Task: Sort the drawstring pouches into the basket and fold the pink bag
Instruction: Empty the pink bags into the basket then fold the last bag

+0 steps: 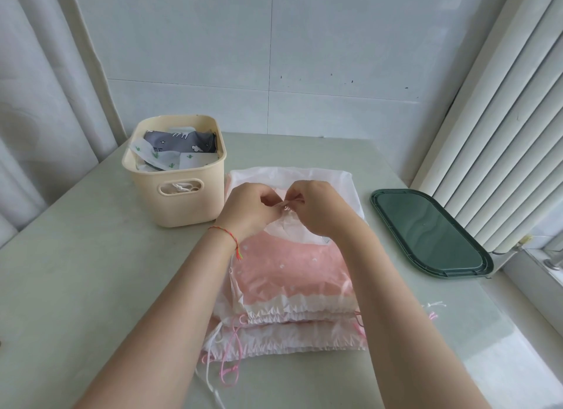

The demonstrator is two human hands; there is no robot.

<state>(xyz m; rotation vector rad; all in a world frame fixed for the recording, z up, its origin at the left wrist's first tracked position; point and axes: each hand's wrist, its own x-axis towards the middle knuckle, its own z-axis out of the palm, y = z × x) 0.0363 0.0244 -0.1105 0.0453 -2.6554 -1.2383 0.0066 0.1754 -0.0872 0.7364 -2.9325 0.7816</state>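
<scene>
A pink and white drawstring bag (292,274) lies on a stack of similar pouches in the middle of the table, their gathered edges and pink and white cords (225,357) toward me. My left hand (246,207) and my right hand (320,207) meet above the bag's far part, and both pinch a small crumpled bit of its thin material between fingertips. A cream basket (182,201) stands to the left of the hands. It holds several pouches (179,146), grey and white with small prints.
A dark green oval lid (426,231) lies on the table to the right, near the ribbed white blinds. Loose cord ends (435,306) lie at the right. The wall is close behind the table, and a curtain hangs at the left.
</scene>
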